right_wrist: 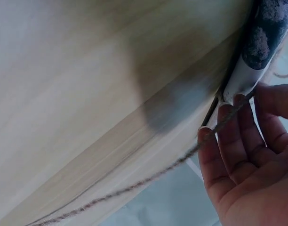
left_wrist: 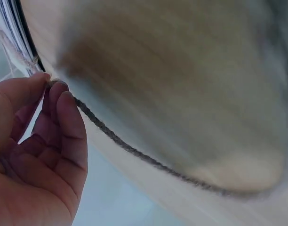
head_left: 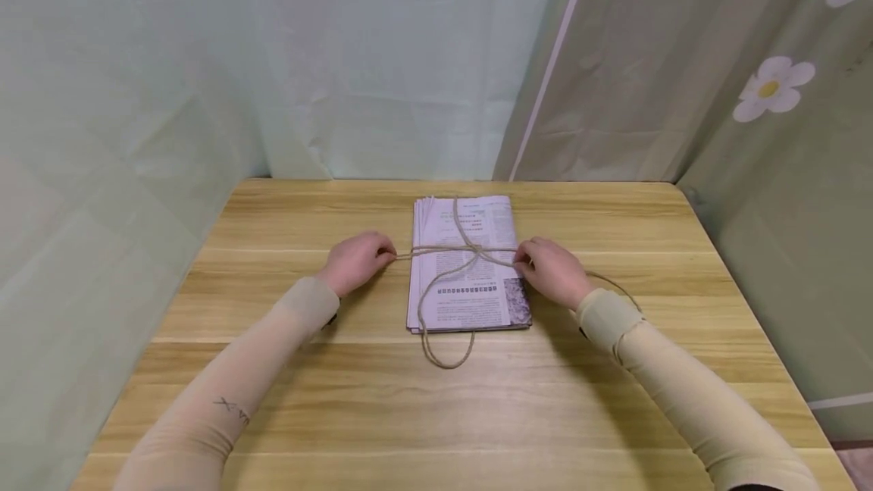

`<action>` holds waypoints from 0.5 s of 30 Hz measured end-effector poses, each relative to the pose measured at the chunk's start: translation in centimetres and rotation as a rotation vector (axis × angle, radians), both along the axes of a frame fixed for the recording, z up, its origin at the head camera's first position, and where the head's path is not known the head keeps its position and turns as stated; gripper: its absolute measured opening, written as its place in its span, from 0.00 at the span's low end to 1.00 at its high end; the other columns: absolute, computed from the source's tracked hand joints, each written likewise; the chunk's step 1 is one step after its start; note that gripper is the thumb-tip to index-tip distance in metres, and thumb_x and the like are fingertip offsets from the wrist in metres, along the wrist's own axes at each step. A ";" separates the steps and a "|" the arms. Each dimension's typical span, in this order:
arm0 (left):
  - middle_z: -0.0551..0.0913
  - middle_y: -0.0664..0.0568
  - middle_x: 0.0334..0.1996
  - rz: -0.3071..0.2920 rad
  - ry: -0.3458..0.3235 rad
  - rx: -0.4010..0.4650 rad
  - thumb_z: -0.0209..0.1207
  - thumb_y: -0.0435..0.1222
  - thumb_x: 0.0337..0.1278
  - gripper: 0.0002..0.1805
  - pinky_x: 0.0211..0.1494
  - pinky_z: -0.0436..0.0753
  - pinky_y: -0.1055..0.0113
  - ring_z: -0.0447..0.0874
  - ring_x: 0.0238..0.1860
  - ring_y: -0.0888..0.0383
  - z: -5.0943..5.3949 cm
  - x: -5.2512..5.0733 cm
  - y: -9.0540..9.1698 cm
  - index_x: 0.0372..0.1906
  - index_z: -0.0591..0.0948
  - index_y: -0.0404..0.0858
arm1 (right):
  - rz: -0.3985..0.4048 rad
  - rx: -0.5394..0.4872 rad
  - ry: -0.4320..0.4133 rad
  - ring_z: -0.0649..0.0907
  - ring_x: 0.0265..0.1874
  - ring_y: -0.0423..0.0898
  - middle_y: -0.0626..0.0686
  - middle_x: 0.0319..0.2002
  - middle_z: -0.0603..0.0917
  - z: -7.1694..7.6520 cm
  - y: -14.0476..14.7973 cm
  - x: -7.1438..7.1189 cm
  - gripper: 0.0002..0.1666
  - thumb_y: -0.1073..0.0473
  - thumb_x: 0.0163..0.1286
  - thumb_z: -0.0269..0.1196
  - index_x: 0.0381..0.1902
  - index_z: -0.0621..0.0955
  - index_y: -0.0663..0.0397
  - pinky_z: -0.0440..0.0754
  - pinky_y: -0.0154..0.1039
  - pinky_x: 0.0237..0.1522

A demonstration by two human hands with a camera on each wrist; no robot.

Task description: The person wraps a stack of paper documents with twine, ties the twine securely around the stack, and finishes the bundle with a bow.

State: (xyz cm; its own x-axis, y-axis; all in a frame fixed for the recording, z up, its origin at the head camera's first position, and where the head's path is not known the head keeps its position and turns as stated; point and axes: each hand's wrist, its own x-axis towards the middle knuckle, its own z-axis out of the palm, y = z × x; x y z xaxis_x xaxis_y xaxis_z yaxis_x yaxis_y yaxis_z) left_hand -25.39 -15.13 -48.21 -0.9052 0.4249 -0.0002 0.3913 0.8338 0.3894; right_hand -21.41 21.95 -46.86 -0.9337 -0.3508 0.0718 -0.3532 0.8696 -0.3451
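Note:
A stack of folded newspapers [head_left: 470,301] lies on the wooden table, with brown twine [head_left: 443,271] crossed over its top near the middle. One loop of the twine hangs past the stack's near edge onto the table. Left of the stack, my left hand [head_left: 359,260] pinches one strand between thumb and fingertips; in the left wrist view the twine [left_wrist: 120,141] trails on from those fingers. At the stack's right edge my right hand [head_left: 551,270] pinches another strand. The right wrist view shows that twine [right_wrist: 153,176] running across the fingers and away over the table.
The wooden table [head_left: 327,400] extends around the stack on all sides. Behind it hangs a pale green curtain [head_left: 395,82], and on the right a greyish curtain carries a white flower print [head_left: 771,89]. A tail of twine [head_left: 617,286] runs beside the right wrist.

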 end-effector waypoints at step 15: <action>0.86 0.41 0.50 0.079 0.021 0.015 0.56 0.33 0.75 0.11 0.59 0.79 0.46 0.84 0.54 0.43 1.1 0.4 -4.3 0.51 0.85 0.33 | -0.002 0.027 0.036 0.84 0.48 0.58 0.57 0.44 0.88 0.1 2.2 0.2 0.07 0.64 0.72 0.64 0.44 0.87 0.59 0.79 0.55 0.55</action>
